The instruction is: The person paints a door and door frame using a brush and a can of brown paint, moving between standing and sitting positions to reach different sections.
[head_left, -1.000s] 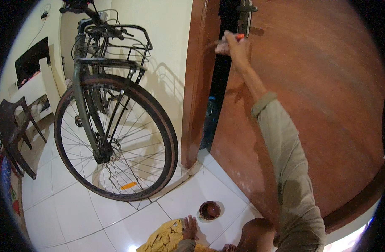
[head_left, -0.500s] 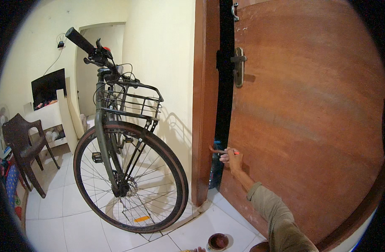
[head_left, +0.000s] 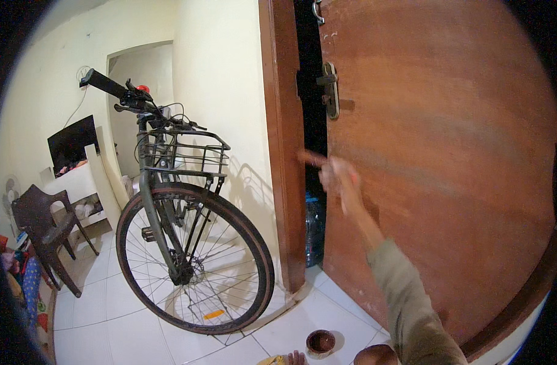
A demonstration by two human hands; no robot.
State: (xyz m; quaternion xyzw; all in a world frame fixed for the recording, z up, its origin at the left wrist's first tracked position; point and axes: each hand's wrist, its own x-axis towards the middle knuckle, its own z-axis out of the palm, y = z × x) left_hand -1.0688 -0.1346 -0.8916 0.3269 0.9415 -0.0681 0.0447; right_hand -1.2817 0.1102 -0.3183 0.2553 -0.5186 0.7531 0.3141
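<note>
My right hand [head_left: 339, 177], blurred by motion, is closed around a paintbrush [head_left: 312, 158] with a brown tip. The brush points left, its tip at the brown wooden door frame [head_left: 283, 164]. Behind my hand and forearm stands the brown door [head_left: 436, 152], ajar, with a lever handle and lock plate [head_left: 331, 91]. Down on the floor sits a small round bowl [head_left: 320, 343], dark reddish brown inside. Beside it, at the lower edge, what look like toes [head_left: 295, 358] show next to something yellow. My left hand is out of the picture.
A dark bicycle [head_left: 196, 261] with a front rack stands left of the frame, against the cream wall. A blue water bottle [head_left: 315, 231] shows in the door gap. Farther left are a brown plastic chair [head_left: 50, 228] and a dark screen [head_left: 73, 141]. White tiles [head_left: 132, 334] cover the floor.
My right hand and the paintbrush have moved up along the door frame. The whole view has shifted slightly, showing more of the left side and the floor.
</note>
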